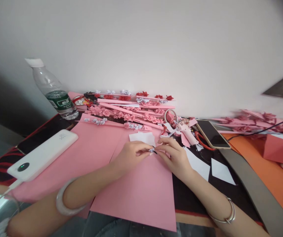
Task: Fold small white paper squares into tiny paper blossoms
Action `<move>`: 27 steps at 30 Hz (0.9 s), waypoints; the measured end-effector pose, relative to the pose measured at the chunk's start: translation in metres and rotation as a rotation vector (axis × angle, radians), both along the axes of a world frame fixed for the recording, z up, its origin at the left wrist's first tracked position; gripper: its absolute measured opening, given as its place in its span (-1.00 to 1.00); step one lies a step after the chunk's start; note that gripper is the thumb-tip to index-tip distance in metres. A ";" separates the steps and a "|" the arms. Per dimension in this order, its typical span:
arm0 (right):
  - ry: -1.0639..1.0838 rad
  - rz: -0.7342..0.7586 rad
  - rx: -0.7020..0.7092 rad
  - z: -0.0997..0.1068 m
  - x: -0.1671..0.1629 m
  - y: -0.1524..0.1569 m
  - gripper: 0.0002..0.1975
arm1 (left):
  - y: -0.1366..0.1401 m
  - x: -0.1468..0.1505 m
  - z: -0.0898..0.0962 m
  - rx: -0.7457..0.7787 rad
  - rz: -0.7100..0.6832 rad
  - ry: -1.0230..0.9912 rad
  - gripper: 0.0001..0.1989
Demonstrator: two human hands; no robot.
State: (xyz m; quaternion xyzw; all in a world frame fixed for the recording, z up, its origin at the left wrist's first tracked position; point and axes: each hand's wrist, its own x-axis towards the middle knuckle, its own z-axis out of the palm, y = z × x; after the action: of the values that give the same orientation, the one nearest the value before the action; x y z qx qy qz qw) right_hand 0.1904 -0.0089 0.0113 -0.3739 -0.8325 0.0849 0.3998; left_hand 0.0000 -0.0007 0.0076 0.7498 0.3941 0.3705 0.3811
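Note:
A small folded white paper flower [151, 150] is pinched between the fingertips of my left hand [134, 154] and my right hand [174, 156]. Both hands are closed on it, over a large sheet of pink paper [141, 194]. My fingers partly cover the flower, so its full shape is hidden. Just behind my fingertips lies a small white paper sheet [141, 137]. To the right of my right hand are a larger white sheet [198, 163] and a white paper piece [222, 171].
Pink paper flower stems [131, 115] pile along the wall. A pink glue gun [188, 132], tape roll [170, 116] and phone [212, 134] lie behind my right hand. On the left stand a water bottle [54, 89] and a white power bank [42, 154]. Orange paper [260, 164] lies right.

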 end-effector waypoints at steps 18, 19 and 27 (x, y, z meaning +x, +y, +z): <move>0.089 -0.037 -0.132 -0.001 -0.005 -0.003 -0.87 | -0.002 0.001 0.001 0.068 0.047 -0.035 -0.88; 0.089 -0.038 -0.130 -0.001 -0.005 -0.003 -0.87 | -0.001 0.000 0.000 0.087 0.043 -0.030 -0.88; 0.091 -0.063 -0.165 -0.001 -0.006 -0.003 -0.89 | -0.001 0.001 0.002 0.090 0.019 -0.019 -0.84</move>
State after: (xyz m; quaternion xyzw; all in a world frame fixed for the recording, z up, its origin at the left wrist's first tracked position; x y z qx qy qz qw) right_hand 0.1847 -0.0123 0.0103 -0.4272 -0.7917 0.1575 0.4074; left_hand 0.0007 -0.0016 0.0093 0.7588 0.3805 0.3985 0.3475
